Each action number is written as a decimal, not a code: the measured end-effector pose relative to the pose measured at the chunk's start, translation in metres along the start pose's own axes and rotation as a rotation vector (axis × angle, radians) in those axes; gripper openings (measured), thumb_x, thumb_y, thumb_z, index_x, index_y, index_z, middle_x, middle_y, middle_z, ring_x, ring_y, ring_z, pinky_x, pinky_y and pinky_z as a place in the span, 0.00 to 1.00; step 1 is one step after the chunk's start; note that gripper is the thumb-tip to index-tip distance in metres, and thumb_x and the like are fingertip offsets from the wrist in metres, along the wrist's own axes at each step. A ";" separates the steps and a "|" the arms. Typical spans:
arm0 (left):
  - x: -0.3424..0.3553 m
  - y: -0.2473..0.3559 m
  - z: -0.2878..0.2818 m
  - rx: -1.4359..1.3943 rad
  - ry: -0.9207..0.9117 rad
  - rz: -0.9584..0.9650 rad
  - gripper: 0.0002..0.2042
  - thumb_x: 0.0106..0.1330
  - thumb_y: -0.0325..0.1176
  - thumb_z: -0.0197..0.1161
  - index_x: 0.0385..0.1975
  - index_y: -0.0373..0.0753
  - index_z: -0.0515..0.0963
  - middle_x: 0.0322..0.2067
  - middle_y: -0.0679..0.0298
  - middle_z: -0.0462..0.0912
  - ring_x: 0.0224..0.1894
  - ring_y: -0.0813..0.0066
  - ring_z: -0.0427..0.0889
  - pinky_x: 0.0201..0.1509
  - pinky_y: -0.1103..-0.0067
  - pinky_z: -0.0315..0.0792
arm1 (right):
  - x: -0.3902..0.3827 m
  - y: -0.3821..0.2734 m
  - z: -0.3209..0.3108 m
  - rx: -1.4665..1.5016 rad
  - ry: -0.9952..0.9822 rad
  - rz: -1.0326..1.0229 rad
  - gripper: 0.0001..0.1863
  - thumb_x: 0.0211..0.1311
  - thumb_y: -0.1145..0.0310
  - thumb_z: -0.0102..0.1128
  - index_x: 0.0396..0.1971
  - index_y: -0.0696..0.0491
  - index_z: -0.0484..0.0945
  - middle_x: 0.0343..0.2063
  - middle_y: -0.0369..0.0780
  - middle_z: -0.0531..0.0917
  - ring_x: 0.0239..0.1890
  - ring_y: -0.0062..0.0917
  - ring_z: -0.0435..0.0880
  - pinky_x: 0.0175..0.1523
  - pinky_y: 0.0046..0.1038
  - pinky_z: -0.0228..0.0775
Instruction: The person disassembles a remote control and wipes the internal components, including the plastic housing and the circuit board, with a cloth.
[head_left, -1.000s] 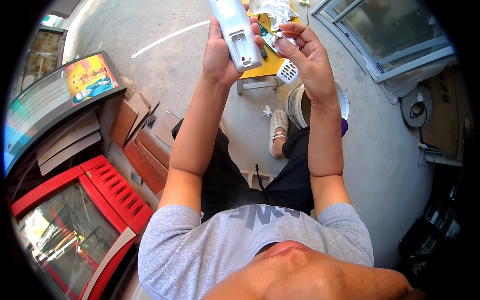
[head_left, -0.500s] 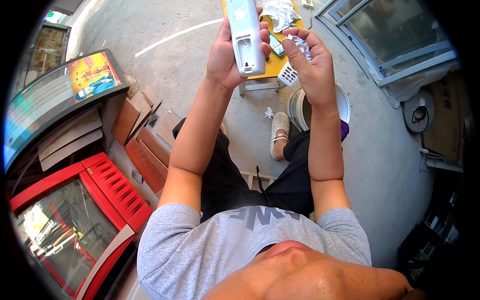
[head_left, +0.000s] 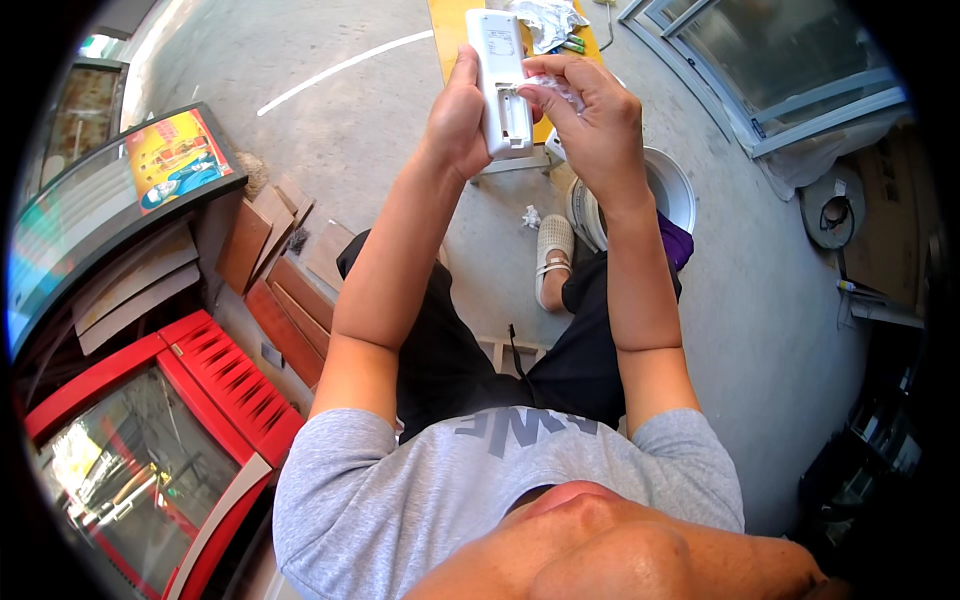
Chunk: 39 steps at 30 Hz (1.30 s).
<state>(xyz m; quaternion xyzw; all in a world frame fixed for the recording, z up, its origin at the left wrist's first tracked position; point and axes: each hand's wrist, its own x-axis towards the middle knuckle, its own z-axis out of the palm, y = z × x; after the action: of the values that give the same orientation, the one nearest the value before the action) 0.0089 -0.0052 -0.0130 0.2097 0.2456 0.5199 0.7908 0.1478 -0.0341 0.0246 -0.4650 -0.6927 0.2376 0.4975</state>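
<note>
My left hand [head_left: 458,125] is closed around a white remote control [head_left: 496,50], holding it upright with its back toward me. The battery compartment [head_left: 515,130] at its lower end lies uncovered. Pinched in my right hand [head_left: 604,125] is a crumpled white tissue [head_left: 560,90], and the fingertips are at the upper end of that compartment. Whether the tissue reaches inside is hard to make out. Behind the hands stands a yellow-topped stool [head_left: 448,28] bearing a crumpled white sheet [head_left: 545,22] and small green cylinders that look like batteries [head_left: 574,44].
A white bucket [head_left: 684,190] stands beyond my right forearm, with purple cloth [head_left: 676,242] beside it. A crumpled white scrap [head_left: 531,216] lies on the concrete floor near my shoe [head_left: 555,245]. Boards [head_left: 285,315] and a red-framed cabinet [head_left: 215,375] are at left, a glazed frame [head_left: 770,80] at right.
My right hand has moved left with the tissue, up to the battery compartment. The remote control has shifted slightly right and lower in the picture, still in my left hand.
</note>
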 end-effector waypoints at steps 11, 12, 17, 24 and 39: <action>-0.010 0.003 0.010 0.332 0.130 0.071 0.34 0.74 0.59 0.28 0.59 0.31 0.64 0.47 0.54 0.77 0.47 0.68 0.80 0.50 0.73 0.77 | 0.000 0.009 0.002 -0.188 -0.073 -0.155 0.08 0.53 0.73 0.67 0.35 0.54 0.83 0.36 0.40 0.83 0.34 0.31 0.85 0.41 0.28 0.77; -0.011 0.004 0.010 0.348 0.137 0.060 0.33 0.75 0.58 0.28 0.60 0.32 0.63 0.48 0.54 0.76 0.48 0.68 0.79 0.52 0.73 0.76 | 0.000 0.008 0.002 -0.207 -0.085 -0.145 0.08 0.54 0.72 0.66 0.35 0.54 0.83 0.36 0.40 0.84 0.35 0.31 0.85 0.41 0.29 0.77; -0.012 0.004 0.012 0.450 0.137 0.048 0.33 0.75 0.58 0.31 0.61 0.33 0.63 0.50 0.55 0.76 0.52 0.66 0.78 0.57 0.71 0.73 | 0.000 0.005 -0.002 -0.230 -0.124 -0.097 0.07 0.54 0.70 0.64 0.33 0.54 0.83 0.34 0.41 0.84 0.34 0.33 0.85 0.41 0.30 0.77; -0.010 -0.003 0.011 0.623 0.132 0.136 0.34 0.73 0.63 0.31 0.45 0.34 0.73 0.38 0.60 0.77 0.40 0.75 0.76 0.45 0.79 0.71 | -0.002 0.004 0.001 -0.205 -0.019 -0.068 0.06 0.48 0.73 0.64 0.28 0.55 0.84 0.27 0.42 0.84 0.30 0.33 0.85 0.38 0.28 0.76; -0.015 0.000 0.014 0.788 0.037 0.217 0.40 0.70 0.66 0.34 0.58 0.28 0.68 0.50 0.53 0.76 0.51 0.70 0.76 0.54 0.77 0.71 | -0.010 0.003 0.008 -0.215 0.021 -0.169 0.06 0.46 0.78 0.68 0.28 0.57 0.83 0.28 0.40 0.86 0.30 0.27 0.86 0.38 0.24 0.77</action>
<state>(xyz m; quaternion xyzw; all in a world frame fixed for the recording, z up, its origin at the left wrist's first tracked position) 0.0123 -0.0197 0.0011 0.5118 0.4166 0.4703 0.5859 0.1428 -0.0402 0.0144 -0.4582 -0.7456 0.1145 0.4701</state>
